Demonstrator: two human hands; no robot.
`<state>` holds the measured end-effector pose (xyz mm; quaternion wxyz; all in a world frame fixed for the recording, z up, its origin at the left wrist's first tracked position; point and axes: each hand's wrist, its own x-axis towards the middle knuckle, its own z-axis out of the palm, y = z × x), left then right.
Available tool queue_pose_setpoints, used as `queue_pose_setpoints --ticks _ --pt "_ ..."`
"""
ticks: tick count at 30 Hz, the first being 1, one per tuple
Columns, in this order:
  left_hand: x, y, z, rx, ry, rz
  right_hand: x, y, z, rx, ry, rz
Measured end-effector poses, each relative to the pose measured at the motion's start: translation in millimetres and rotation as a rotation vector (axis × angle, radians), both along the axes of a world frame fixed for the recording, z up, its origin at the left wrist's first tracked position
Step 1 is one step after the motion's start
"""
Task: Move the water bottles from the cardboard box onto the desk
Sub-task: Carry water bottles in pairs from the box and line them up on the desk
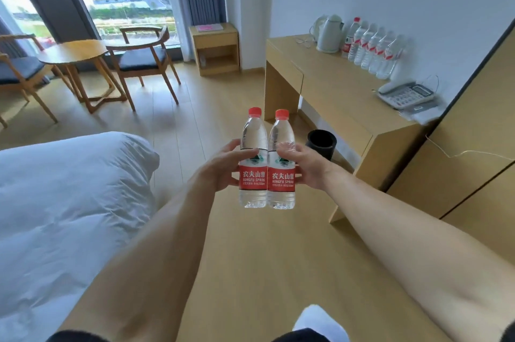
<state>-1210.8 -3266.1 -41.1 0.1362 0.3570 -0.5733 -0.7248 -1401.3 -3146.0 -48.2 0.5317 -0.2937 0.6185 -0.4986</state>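
A: What is nearest to the camera?

B: Two bare forearms reach forward over the wooden floor. The white bed (64, 202) is at the left side.

A: And the grips?

B: The left hand (223, 167) has its fingers curled around the left bottle (253, 159). The right hand (302, 164) is curled around the right bottle (281, 160). Each grip closes on the middle of its bottle, at the upper edge of the red label. Both bottles stand upright in the air, side by side and touching, with red caps on top.

A: What is behind them?

B: A black bin (320, 143) stands on the floor, under the bench (334, 85). On the bench, near the wall, there is a telephone (405, 94), then a row of bottles (374, 50), then a white kettle (328, 33) at the far end.
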Motion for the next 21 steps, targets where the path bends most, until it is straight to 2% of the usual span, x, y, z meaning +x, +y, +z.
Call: queue_pose_setpoints --ticks 10,21 --pt "-94 -146 -3 -0.034 -0.007 -0.104 -85 -129 -14 -0.048 -0.014 -0.121" --pt "-237 -330 -5 -0.042 -0.08 -0.08 -223 -315 -11 -0.039 -0.027 -0.103"
